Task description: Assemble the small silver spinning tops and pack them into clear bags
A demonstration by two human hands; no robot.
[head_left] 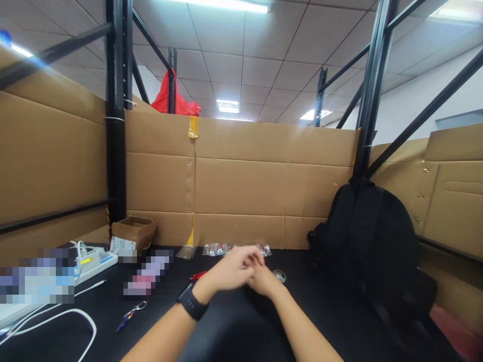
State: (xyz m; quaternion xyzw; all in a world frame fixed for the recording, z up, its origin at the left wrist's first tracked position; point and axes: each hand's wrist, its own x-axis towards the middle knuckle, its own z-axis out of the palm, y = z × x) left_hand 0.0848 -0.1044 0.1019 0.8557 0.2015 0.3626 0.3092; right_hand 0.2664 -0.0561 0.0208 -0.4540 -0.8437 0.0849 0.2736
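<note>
My left hand (234,267), with a black watch (192,300) on its wrist, reaches over my right hand (263,277) above the black tabletop. Its fingers are curled, and both hands meet at the fingertips. Whatever lies between them is hidden. The fingers of my right hand are bent inward, partly behind the left. Just right of them lies a small clear round piece (279,275). Something thin and red (198,275) shows by my left wrist. Behind the hands runs a row of small clear packets (216,249), partly covered by my left hand.
A black backpack (372,241) stands at the right. To the left are a small open cardboard box (135,232), a white power strip (98,264), white cables (85,311), a keychain (131,315) and a blurred-out pink item (149,274). Cardboard walls (241,186) enclose the table.
</note>
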